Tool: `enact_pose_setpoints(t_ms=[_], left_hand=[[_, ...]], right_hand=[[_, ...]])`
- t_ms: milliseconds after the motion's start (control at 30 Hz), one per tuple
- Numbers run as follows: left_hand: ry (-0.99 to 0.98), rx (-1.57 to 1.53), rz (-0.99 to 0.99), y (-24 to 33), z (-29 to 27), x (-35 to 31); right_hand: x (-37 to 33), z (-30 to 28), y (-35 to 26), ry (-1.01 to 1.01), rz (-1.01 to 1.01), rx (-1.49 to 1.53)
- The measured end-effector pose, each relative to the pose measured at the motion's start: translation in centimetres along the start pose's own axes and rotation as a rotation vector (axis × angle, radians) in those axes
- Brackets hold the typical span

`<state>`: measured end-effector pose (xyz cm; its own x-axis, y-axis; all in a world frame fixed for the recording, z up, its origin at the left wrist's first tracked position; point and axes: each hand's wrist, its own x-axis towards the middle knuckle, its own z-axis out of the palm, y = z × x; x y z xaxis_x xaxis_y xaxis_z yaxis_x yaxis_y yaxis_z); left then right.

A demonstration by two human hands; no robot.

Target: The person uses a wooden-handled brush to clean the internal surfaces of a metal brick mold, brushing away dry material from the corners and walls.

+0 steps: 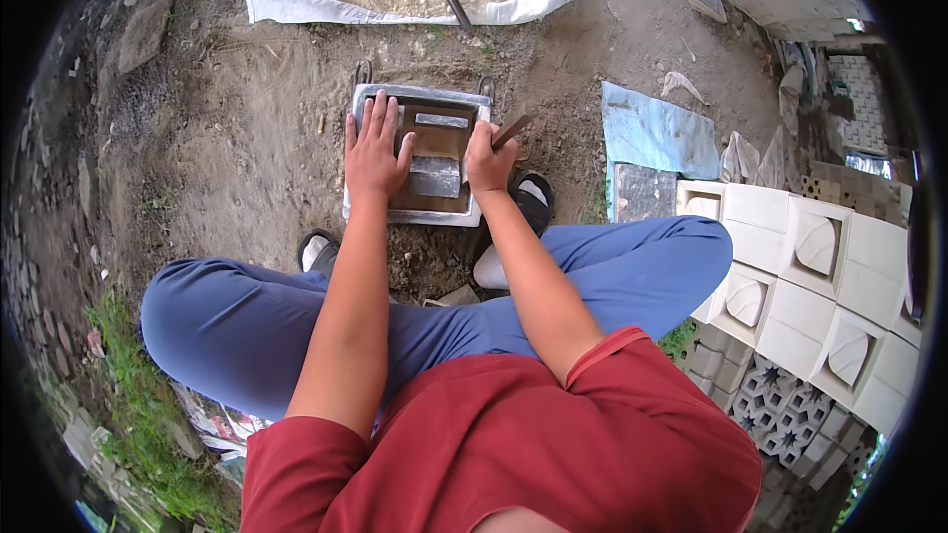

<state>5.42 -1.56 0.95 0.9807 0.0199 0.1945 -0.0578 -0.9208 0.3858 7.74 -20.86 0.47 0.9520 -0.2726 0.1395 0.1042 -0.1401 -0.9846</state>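
A square grey metal mould (432,219) lies on the ground between my feet, with loop handles at its far corners. Inside it are brown surfaces, a wide raised grey block (434,179) and a narrow one (441,120). My left hand (373,158) rests flat on the mould's left side, its fingers stretched out and pointing away from me. At the right rim, my right hand (486,164) is closed around a thin brown flat strip (513,130) that sticks out to the upper right. Its lower end is hidden by my fist.
Beyond the mould, a white sack (336,10) bears pale powder and a dark-handled trowel (455,6). A blue sheet (660,133) lies to the right. Cream moulded blocks (775,227) are stacked nearer on that side. Grass (148,415) grows at the lower left.
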Motion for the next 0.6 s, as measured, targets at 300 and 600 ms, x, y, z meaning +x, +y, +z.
enact_pose_setpoints(t_ms=[300, 600], left_hand=[[0.005, 0.037, -0.012, -1.6, -0.2, -0.6], [-0.013, 0.031, -0.015, -1.1, 0.0, -0.5]], right_hand=[[0.5, 1.8, -4.3, -0.015, 0.149, 0.246], [-0.6, -0.6, -4.2, -0.196, 0.337, 0.287]])
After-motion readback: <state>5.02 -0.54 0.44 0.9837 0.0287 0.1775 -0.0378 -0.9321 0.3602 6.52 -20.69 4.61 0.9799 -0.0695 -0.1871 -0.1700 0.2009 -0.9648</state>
